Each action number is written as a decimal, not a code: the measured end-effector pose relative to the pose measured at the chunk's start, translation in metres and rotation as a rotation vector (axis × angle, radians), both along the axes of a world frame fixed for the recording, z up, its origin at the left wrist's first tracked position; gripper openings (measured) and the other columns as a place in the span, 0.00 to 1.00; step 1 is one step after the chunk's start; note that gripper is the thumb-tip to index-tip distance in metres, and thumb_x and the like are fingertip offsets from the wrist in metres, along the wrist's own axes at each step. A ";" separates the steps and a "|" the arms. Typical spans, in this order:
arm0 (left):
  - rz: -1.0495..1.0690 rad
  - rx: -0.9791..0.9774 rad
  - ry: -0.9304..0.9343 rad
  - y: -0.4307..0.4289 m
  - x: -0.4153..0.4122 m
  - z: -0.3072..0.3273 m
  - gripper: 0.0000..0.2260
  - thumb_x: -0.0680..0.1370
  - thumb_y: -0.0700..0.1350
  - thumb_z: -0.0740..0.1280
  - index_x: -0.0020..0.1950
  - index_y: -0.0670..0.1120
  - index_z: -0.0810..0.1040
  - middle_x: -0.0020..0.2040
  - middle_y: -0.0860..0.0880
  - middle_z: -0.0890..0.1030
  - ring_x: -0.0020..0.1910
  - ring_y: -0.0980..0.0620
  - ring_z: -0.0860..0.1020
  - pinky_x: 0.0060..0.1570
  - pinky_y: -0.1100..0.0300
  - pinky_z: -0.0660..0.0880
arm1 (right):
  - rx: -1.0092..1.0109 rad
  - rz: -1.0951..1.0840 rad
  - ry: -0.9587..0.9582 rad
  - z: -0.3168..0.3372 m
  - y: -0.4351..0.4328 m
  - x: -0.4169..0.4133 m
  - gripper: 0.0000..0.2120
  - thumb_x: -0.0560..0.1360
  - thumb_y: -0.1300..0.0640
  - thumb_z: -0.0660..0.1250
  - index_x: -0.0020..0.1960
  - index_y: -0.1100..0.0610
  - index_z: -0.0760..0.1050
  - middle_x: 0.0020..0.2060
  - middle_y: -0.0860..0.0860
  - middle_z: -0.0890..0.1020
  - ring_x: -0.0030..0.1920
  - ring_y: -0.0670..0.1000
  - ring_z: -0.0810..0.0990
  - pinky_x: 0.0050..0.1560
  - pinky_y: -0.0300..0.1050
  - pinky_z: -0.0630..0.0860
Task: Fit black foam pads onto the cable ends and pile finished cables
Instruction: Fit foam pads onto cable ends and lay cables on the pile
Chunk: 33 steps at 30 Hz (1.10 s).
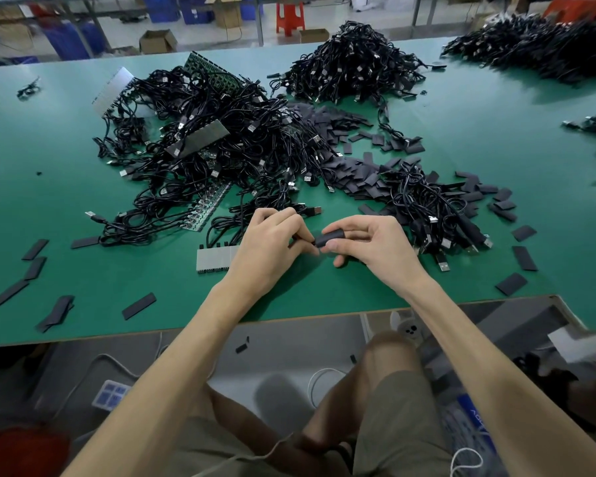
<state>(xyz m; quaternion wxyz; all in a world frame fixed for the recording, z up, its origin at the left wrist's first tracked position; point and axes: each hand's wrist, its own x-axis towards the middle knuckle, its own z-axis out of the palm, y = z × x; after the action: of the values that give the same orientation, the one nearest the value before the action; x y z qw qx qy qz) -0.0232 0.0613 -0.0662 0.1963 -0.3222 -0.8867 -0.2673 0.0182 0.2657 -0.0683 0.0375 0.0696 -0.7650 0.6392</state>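
Pinches a black foam pad (328, 237) in the right hand (369, 243), thumb below and forefinger over the top, curled into a short dark sleeve just above the green table (479, 139) near its front edge. Meets it with a cable end (303, 239), gripped in the bent fingers of the left hand (272, 243); touching at the mouth of the sleeve, too hidden to tell how far in. Looks like the fitting step itself, under way rather than done.

Should handle as almost weightless and soft: squashes under a hard pinch, springs back, not fragile. Best taken by the outer walls toward the far end, loosely, leaving the mouth open for the plug. Thin and floppy on the cable side, so best held close behind the plug to keep the tip steady. Could buckle or go on crooked if pushed off-line.

Further out: a grey ribbed strip (214, 259) lying flat just beside the left wrist; loose foam pads (355, 180) strewn beyond the hands and off to both sides; a small heap of cables (427, 208) just right of the right hand, perhaps the finished ones, cannot say for sure; a big tangle of cables (214, 146) beyond the left hand, with green circuit strips (203, 211) poking out at its near edge; a taller pile (355, 63) near the far side of the table
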 end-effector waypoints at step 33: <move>-0.063 0.046 0.030 0.000 0.003 -0.001 0.10 0.74 0.47 0.76 0.47 0.45 0.76 0.45 0.52 0.76 0.45 0.55 0.69 0.53 0.64 0.65 | -0.040 0.038 0.022 0.006 -0.005 0.004 0.05 0.76 0.62 0.75 0.51 0.61 0.83 0.37 0.56 0.87 0.36 0.56 0.87 0.32 0.37 0.73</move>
<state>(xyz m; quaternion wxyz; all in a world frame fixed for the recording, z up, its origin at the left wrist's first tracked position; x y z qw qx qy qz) -0.0203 0.0614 -0.0671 0.2083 -0.3496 -0.8667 -0.2886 0.0224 0.2612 -0.0626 0.0351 0.0903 -0.7501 0.6542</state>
